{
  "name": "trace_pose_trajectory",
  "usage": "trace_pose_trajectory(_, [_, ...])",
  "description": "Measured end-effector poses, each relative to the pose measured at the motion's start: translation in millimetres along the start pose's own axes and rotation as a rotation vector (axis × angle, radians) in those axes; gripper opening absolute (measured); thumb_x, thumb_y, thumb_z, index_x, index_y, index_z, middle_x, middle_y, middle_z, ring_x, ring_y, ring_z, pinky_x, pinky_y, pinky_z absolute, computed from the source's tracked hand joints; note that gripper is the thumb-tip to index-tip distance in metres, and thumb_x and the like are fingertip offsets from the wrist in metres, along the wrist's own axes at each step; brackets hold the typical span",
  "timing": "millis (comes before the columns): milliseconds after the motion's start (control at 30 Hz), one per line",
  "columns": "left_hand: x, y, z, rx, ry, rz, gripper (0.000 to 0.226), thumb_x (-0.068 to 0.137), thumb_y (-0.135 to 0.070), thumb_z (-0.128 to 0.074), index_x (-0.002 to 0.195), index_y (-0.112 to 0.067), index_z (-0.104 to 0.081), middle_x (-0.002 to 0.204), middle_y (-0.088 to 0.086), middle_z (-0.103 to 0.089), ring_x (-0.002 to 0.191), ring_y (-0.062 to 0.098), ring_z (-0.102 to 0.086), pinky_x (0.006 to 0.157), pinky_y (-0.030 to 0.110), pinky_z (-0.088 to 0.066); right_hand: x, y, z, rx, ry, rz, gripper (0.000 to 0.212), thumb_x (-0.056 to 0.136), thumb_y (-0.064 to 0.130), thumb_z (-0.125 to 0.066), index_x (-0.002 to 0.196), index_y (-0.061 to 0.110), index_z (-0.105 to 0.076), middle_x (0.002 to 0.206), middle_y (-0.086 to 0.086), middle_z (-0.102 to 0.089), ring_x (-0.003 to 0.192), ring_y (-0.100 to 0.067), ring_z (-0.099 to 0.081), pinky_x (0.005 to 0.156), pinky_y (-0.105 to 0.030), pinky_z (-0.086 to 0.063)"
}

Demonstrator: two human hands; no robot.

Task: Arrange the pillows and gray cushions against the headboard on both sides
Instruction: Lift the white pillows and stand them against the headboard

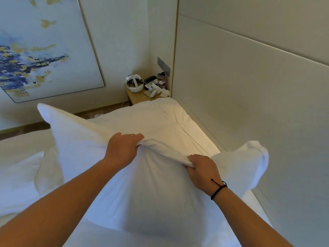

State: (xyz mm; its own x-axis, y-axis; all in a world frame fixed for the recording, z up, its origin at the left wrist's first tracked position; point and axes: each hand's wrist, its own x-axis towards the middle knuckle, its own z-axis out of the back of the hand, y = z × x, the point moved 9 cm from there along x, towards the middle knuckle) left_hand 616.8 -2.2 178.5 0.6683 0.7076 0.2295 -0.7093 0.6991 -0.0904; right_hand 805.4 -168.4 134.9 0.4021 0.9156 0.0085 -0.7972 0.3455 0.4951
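A large white pillow [99, 157] is held up over the bed, its top edge bunched between both hands. My left hand [122, 148] grips that edge near the middle. My right hand [201, 168], with a black cord at the wrist, pinches the same edge further right. The pillow's right corner [249, 157] reaches toward the padded beige headboard [258, 86] on the right. A second white pillow [21, 173] lies on the bed at the left. No gray cushion is in view.
The white bedsheet [160, 120] runs along the headboard to a wooden nightstand [137, 97] holding a white headset, a phone and small items. A wall switch panel [163, 65] sits above it. A large blue-and-gold painting [44, 50] hangs on the left wall.
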Motion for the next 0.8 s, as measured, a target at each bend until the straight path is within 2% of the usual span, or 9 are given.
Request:
trace_pose_trajectory(100, [83.5,-47.9,18.0,-0.025,-0.087,-0.071,0.021,0.099,-0.026,-0.05,0.111,-0.032,-0.066,0.103,-0.001,-0.074,0.097,0.026,-0.066,0.109,0.048,-0.031,23.4,-24.8,60.5,-0.036,-0.111,-0.035,0.027,0.093,0.03,-0.051,0.067,0.025,-0.047,0.064,0.009,-0.047,0.065,-0.021,-0.046,0.053,-0.03,-0.028])
trace_pose_trajectory(233, [195.5,-118.9,29.3,0.007,-0.167,-0.139,0.025,0.097,-0.023,-0.046,0.11,-0.03,-0.066,0.11,0.004,-0.071,0.112,0.027,-0.058,0.117,0.05,-0.017,56.8,-61.6,131.5,-0.088,-0.319,-0.04,0.022,0.091,0.031,-0.046,0.071,0.022,-0.043,0.064,0.007,-0.043,0.058,-0.024,-0.042,0.05,-0.032,-0.025])
trace_pose_trajectory(300, [241.0,-154.3,16.0,-0.052,-0.146,-0.096,0.029,0.1,-0.022,-0.041,0.116,-0.028,-0.064,0.127,0.004,-0.064,0.132,0.026,-0.045,0.119,0.05,-0.013,80.9,-90.3,153.6,-0.147,-0.42,-0.081,0.019,0.089,0.033,-0.045,0.073,0.022,-0.045,0.066,0.007,-0.042,0.057,-0.024,-0.038,0.048,-0.032,-0.021])
trace_pose_trajectory(367, [266.6,-187.1,-18.9,-0.149,-0.056,-0.035,0.033,0.103,-0.028,-0.039,0.134,-0.031,-0.05,0.15,-0.003,-0.045,0.144,0.025,-0.027,0.118,0.05,-0.018,108.5,-133.6,157.7,-0.193,-0.432,-0.179,0.017,0.09,0.032,-0.046,0.077,0.022,-0.05,0.068,0.006,-0.045,0.06,-0.025,-0.038,0.05,-0.033,-0.022])
trace_pose_trajectory(467, [255.3,-226.7,-110.7,-0.365,0.222,0.045,0.062,0.1,-0.043,-0.045,0.153,-0.031,-0.017,0.163,-0.005,-0.019,0.147,0.023,-0.023,0.114,0.048,-0.03,133.9,-219.1,138.6,-0.189,-0.354,-0.397,0.015,0.094,0.031,-0.047,0.087,0.019,-0.054,0.082,0.0,-0.06,0.067,-0.027,-0.048,0.057,-0.032,-0.033])
trace_pose_trajectory(533, [218.8,-245.7,-180.6,-0.45,0.466,0.056,0.077,0.098,-0.045,-0.049,0.157,-0.026,-0.003,0.166,0.0,-0.002,0.15,0.022,-0.015,0.118,0.043,-0.023,131.5,-266.4,114.3,-0.177,-0.267,-0.506,0.013,0.095,0.028,-0.051,0.097,0.016,-0.052,0.096,-0.007,-0.063,0.079,-0.031,-0.057,0.063,-0.033,-0.041])
trace_pose_trajectory(600, [179.4,-252.8,-235.4,-0.48,0.632,0.063,0.084,0.096,-0.045,-0.053,0.157,-0.02,0.0,0.165,0.008,0.005,0.151,0.021,-0.005,0.119,0.036,-0.015,122.3,-288.8,84.2,-0.184,-0.2,-0.486,0.028,0.093,0.038,-0.053,0.113,0.018,-0.048,0.105,-0.008,-0.062,0.091,-0.031,-0.06,0.073,-0.038,-0.048])
trace_pose_trajectory(667, [151.5,-255.7,-269.9,-0.491,0.711,0.083,0.085,0.096,-0.049,-0.052,0.157,-0.02,0.0,0.165,0.01,0.005,0.151,0.022,-0.002,0.119,0.035,-0.013,109.2,-295.0,60.5,-0.191,-0.174,-0.435,0.045,0.093,0.049,-0.046,0.129,0.022,-0.042,0.11,-0.006,-0.063,0.099,-0.03,-0.06,0.081,-0.041,-0.049])
trace_pose_trajectory(800, [143.4,-264.5,-285.0,-0.502,0.685,0.111,0.082,0.094,-0.054,-0.048,0.156,-0.027,-0.001,0.165,0.009,0.002,0.151,0.024,-0.008,0.118,0.039,-0.019,94.8,-303.2,47.3,-0.239,-0.156,-0.417,0.062,0.09,0.062,-0.039,0.139,0.025,-0.033,0.113,-0.004,-0.063,0.101,-0.028,-0.06,0.082,-0.042,-0.047])
